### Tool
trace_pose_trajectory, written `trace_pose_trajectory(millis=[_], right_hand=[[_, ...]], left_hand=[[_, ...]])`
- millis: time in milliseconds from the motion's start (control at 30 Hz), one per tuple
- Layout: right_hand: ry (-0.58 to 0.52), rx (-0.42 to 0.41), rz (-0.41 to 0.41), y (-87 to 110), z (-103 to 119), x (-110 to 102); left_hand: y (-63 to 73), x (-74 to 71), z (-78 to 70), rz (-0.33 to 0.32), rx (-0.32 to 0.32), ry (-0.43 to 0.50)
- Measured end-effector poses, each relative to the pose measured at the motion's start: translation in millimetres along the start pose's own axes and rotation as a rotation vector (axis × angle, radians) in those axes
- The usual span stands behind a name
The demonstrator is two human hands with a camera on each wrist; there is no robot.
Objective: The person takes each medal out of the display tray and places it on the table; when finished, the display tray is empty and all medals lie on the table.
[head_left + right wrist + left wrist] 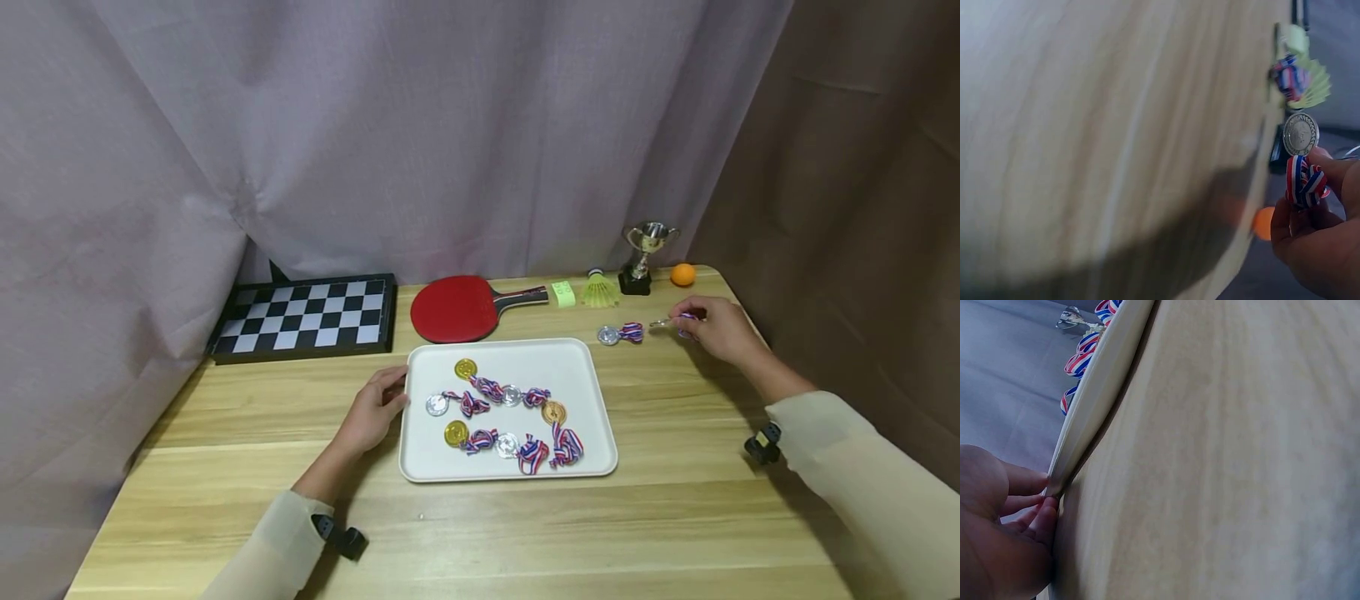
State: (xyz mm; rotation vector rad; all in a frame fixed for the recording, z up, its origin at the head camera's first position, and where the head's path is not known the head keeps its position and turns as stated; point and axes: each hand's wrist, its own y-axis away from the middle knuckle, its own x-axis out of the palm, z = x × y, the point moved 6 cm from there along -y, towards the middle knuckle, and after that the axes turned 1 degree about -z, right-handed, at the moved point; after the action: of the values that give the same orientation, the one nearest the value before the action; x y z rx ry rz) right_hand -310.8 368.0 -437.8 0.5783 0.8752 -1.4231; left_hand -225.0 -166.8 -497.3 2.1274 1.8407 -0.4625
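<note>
A white tray [480, 476] lies on the table, with several ribboned medals spread over it: gold medals, silver medals and one bronze-coloured medal [554, 412]. My left hand [375, 410] pinches the tray's left rim between thumb and fingers, which the left wrist view shows up close. At the far right of the table my right hand [712, 327] holds a silver medal [1301, 134] by its bunched red, white and blue ribbon [1305, 182]; the disc sticks out past the fingertips. Just left of that hand, another silver medal [608, 335] lies on the wood.
Along the back stand a checkered board [303, 317], a red table tennis bat [455, 308], a yellow-green note pad [563, 293], a shuttlecock [600, 290], a small trophy cup [647, 254] and an orange ball [683, 274]. Curtains [465, 142] hang behind the table.
</note>
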Motion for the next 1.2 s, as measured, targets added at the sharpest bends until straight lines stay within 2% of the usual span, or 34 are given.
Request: trace_pose_trajectory(millis=[333,633,733,967,1200], right_hand=[[0.044,0.052,0.106,-5.8,-24,16],[0.073,0.015,0.136,-6.6,-26,19],[0.071,0.015,0.133,-6.4,-25,18],[-0.012,0.081,0.158,-1.3,-19,7],[0.022,0.058,0.121,2.5,3,-8]], left_hand=[[0.0,0.1,0.2,-0.003,-0.006,-0.007],[-0.4,-0.2,-0.5,0.000,-0.002,-0.011],[-0.4,-0.4,-0.7,-0.001,-0.002,-0.015],[-0.6,-0.1,-0.7,0.001,-0.005,-0.013],[-0.1,0.1,0.3,-0.001,0.001,-0.006]])
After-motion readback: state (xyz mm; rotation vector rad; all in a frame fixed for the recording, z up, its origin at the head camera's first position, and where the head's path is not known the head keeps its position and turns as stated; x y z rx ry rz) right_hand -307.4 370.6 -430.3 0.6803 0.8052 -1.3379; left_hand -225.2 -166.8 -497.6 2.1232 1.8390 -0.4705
